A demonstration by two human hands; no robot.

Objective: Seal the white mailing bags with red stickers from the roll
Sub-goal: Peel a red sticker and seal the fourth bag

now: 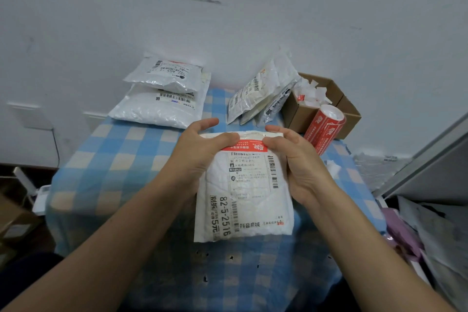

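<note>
A white mailing bag (pixel 249 200) with a printed shipping label is held above the checked tablecloth, its top end away from me. A red sticker (pixel 244 148) runs across its top edge. My left hand (pixel 196 152) grips the bag's top left corner, thumb pressing on the sticker's left end. My right hand (pixel 295 159) grips the top right corner, thumb on the sticker's right end. The red sticker roll (pixel 324 129) stands at the right, leaning against a cardboard box.
Two white bags (pixel 162 94) are stacked at the back left. Several more bags (pixel 260 91) lean at the back middle. The open cardboard box (pixel 326 101) holds white paper scraps. The blue checked table (pixel 106 159) meets a white wall; clutter lies at the right.
</note>
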